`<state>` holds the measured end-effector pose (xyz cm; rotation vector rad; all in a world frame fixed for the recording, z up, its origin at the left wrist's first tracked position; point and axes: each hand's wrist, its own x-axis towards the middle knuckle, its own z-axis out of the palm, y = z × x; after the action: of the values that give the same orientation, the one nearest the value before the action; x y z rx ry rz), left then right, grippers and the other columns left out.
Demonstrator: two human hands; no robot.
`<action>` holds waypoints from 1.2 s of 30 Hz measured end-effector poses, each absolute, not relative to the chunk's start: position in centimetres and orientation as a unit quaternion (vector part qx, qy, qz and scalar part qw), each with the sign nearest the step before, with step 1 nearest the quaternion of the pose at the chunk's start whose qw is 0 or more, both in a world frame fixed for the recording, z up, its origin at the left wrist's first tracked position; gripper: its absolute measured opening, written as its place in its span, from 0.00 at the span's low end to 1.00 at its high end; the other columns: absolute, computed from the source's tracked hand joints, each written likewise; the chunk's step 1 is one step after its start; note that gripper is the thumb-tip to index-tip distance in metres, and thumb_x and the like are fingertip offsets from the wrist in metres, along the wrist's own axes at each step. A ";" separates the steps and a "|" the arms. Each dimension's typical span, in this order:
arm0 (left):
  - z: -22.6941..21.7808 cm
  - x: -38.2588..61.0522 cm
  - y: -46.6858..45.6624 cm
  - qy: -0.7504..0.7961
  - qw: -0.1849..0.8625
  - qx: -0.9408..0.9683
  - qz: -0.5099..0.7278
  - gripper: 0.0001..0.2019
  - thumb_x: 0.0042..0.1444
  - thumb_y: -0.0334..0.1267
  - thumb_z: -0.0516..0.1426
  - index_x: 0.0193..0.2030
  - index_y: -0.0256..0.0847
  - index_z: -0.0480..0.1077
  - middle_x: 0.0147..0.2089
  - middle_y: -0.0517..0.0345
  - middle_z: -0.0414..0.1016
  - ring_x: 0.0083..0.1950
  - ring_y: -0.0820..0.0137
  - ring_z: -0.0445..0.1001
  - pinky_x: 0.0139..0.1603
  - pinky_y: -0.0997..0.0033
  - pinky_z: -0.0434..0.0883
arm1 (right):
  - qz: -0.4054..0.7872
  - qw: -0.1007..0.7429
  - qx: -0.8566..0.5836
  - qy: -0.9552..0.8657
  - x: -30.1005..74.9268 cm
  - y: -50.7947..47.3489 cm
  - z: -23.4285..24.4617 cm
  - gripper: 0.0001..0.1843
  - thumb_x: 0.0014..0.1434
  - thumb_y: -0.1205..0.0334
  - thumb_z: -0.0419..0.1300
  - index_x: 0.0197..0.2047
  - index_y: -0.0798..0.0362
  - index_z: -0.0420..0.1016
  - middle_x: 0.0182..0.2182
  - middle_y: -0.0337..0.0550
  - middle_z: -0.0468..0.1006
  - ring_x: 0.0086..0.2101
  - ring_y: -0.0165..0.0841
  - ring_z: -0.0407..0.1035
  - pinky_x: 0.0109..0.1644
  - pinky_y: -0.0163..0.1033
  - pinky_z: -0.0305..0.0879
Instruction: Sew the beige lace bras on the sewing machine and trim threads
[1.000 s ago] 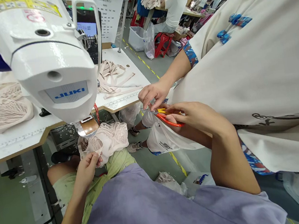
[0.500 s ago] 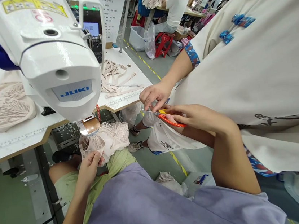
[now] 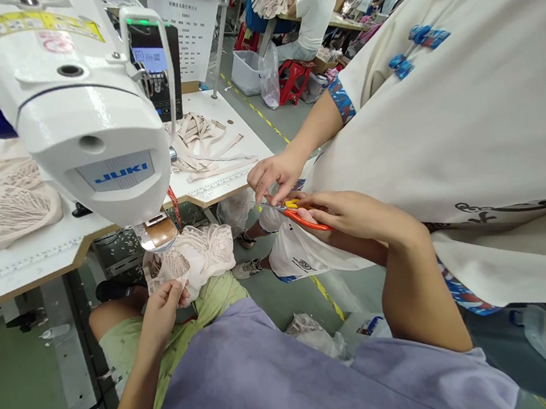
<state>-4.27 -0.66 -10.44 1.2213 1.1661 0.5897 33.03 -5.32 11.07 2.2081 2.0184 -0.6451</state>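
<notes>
1. Left hand [image 3: 163, 304]: thumb and fingers pinched on the lower edge of a pale pink lace bra [image 3: 208, 245]. The pinch presumably stops the loose fabric sliding off.
2. Bra position: across the wearer's lap, over the green shorts [image 3: 221, 290], just beyond the front edge of the counter [image 3: 22, 265]. The lap likely serves as a rest, leaving one hand free.
3. Right hand [image 3: 353, 211]: well apart from the left, extended sideways to the orange handle of a scissor-like tool [image 3: 307, 219], which also has yellow on it. Fingers overlap at the handle; cannot tell whether this hand grips it or only touches it.
4. Co-worker's hand [image 3: 276, 174]: fingers at the slim metal end of the tool. A second co-worker forearm [image 3: 358, 247] runs beneath the wearer's right hand; its grip is hidden. The tool sits between the two people, probably so both can reach it.
5. JUKI sewing machine [image 3: 97, 146]: head overhangs the counter's edge, just above the bra, presumably keeping work close to the seat.
6. On the counter: another lace piece [image 3: 19, 209] left of the machine in view, a heap of fabric straps [image 3: 199, 130] right of it, likely sorted for easy access.
</notes>
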 end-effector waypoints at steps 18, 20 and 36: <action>-10.1 -3.9 -0.8 0.502 0.627 0.534 0.265 0.21 0.59 0.56 0.56 0.27 0.39 0.69 0.26 0.60 0.68 0.28 0.70 0.64 0.32 0.72 0.63 | -0.113 -0.020 0.752 0.649 32.6 -6.2 11.3 0.22 0.70 0.57 0.44 0.58 0.46 0.74 0.55 0.45 0.78 0.51 0.42 0.74 0.54 0.47 0.69; -9.7 -3.8 -0.9 0.508 0.626 0.524 0.276 0.20 0.58 0.55 0.57 0.28 0.39 0.70 0.26 0.60 0.69 0.29 0.70 0.65 0.32 0.72 0.64 | -0.031 -0.087 0.764 0.639 31.1 -7.3 11.4 0.20 0.70 0.56 0.46 0.53 0.48 0.76 0.52 0.48 0.79 0.51 0.44 0.74 0.55 0.48 0.68; -10.6 -5.0 -2.5 0.507 0.673 0.399 0.362 0.18 0.65 0.50 0.58 0.35 0.36 0.72 0.32 0.57 0.73 0.30 0.74 0.69 0.35 0.72 0.71 | -0.403 -0.196 0.458 0.768 16.4 -10.6 -4.6 0.15 0.71 0.58 0.50 0.42 0.46 0.78 0.32 0.41 0.81 0.33 0.36 0.77 0.38 0.40 0.74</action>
<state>-4.95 -2.53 -10.58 0.8983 1.1417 0.8157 16.42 -10.61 -4.55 1.6503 2.7685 -1.4532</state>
